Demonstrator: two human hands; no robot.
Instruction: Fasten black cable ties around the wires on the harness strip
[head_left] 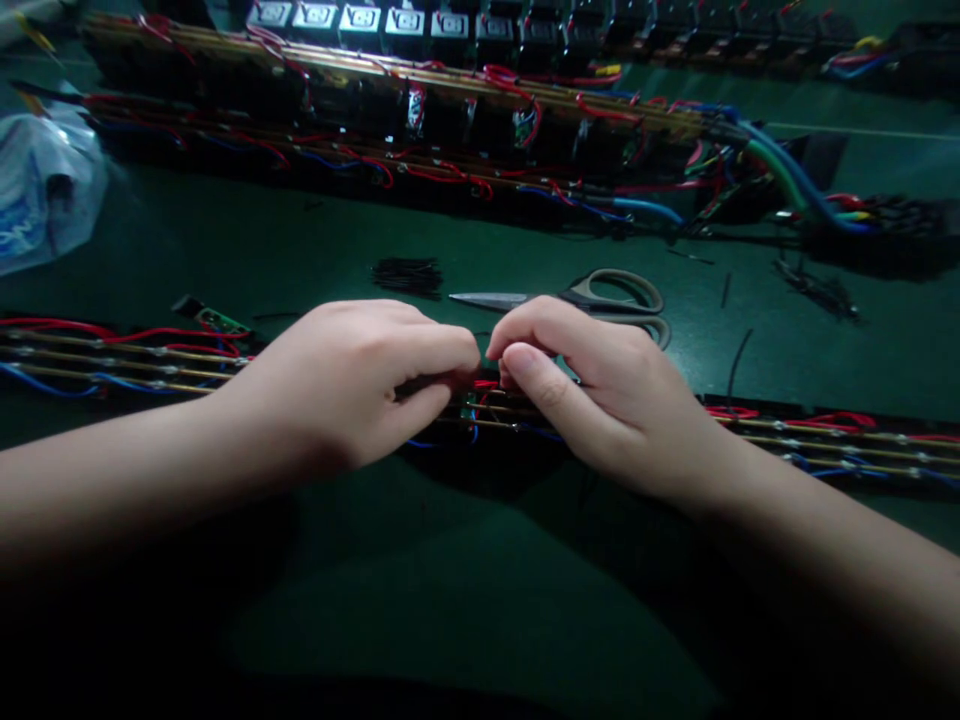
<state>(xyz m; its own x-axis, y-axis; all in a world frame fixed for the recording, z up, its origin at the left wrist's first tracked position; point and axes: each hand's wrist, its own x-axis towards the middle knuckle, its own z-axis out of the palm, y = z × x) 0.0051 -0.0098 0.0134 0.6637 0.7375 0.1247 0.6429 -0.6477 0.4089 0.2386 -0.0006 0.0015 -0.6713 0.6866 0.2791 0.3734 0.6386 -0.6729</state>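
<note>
A long black strip with brass rods and red and blue wires (817, 440) runs across the bench in front of me. Over its middle, my left hand (367, 375) is closed, palm down, thumb pressed near the curled index finger. Just right of it, my right hand (592, 385) is also closed, its thumb and bent fingers meeting near the strip's red wires. Whatever either hand grips is hidden or too small to name. Between the hands, a small green circuit board (469, 408) shows on the strip. Scissors (615, 290) lie right behind my right hand.
Behind my left hand sits a bundle of short black strands (409, 277). More black pieces (817, 288) lie at the right. A loose circuit board (217, 318) rests by the strip. Larger wired assemblies (420, 110) span the back, with a plastic bag (49, 190) at left.
</note>
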